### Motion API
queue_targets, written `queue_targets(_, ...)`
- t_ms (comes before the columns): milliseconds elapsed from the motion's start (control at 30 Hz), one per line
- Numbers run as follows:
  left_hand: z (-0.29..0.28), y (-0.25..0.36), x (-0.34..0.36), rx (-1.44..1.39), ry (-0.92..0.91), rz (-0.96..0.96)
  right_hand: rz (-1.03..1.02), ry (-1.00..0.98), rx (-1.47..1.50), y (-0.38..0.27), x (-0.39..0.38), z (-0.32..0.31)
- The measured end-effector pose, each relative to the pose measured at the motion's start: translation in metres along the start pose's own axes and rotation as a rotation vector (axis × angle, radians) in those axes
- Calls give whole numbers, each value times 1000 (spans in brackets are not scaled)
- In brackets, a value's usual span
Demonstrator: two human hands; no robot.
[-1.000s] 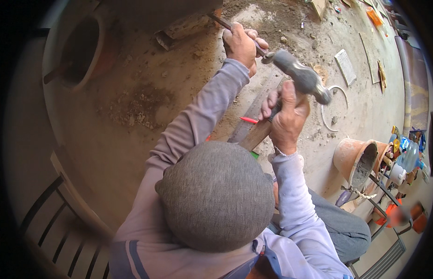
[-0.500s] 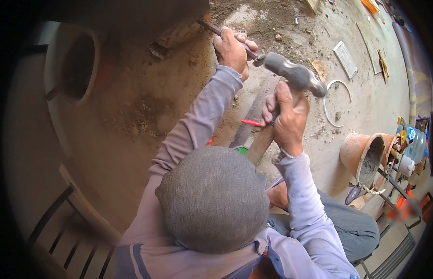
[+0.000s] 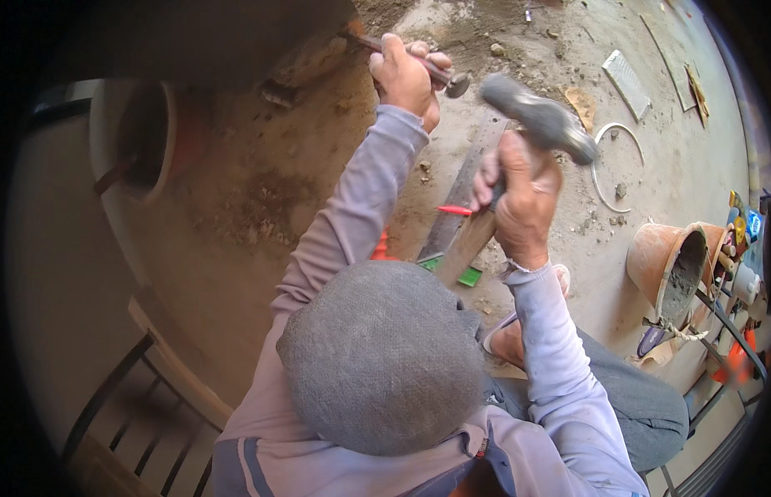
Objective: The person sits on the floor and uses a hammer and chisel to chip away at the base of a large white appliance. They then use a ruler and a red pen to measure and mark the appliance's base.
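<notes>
My left hand [image 3: 404,79] is wrapped round a metal chisel [image 3: 368,41], its rounded butt sticking out on the right of my fingers. The far tip runs into shadow by a dark overhanging edge and cannot be made out. Closed on a hammer [image 3: 541,120], my right hand [image 3: 528,199] keeps the blurred steel head a short gap to the right of the chisel's butt. Its wooden handle slants down toward me. A slim red pointed thing [image 3: 456,210] shows beside my right fingers; whether I hold it, I cannot tell.
A long metal straightedge [image 3: 462,195] and a green piece [image 3: 470,277] lie on the dusty floor. At right stand an orange bucket [image 3: 650,261] with grey mortar and assorted tools. A white hoop [image 3: 601,182] lies beyond. Another bucket [image 3: 172,137] stands left; rubble is scattered ahead.
The hammer head was close to the chisel's butt and has drawn away to the right. My left hand still grips the chisel. The whole view has shifted slightly.
</notes>
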State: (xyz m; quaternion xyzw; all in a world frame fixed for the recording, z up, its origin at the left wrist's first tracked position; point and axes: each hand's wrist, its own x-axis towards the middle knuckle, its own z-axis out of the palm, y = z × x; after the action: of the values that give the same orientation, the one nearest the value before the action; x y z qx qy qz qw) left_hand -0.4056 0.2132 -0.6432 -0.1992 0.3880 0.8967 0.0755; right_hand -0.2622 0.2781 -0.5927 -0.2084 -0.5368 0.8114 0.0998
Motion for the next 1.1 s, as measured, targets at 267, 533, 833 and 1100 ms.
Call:
queue_targets(267,3,-2,16,-63,-13,-35,41,-24,-17,-7,10,1)
queue_targets(533,6,-1,14,-57,-19,-37,6,-24,50,-6,10,5)
queue_targets(833,12,2,15,-68,0,-41,-152,65,120,-8,11,18)
queue_targets(1100,17,3,11,-62,-15,-47,-152,100,148,-8,10,14)
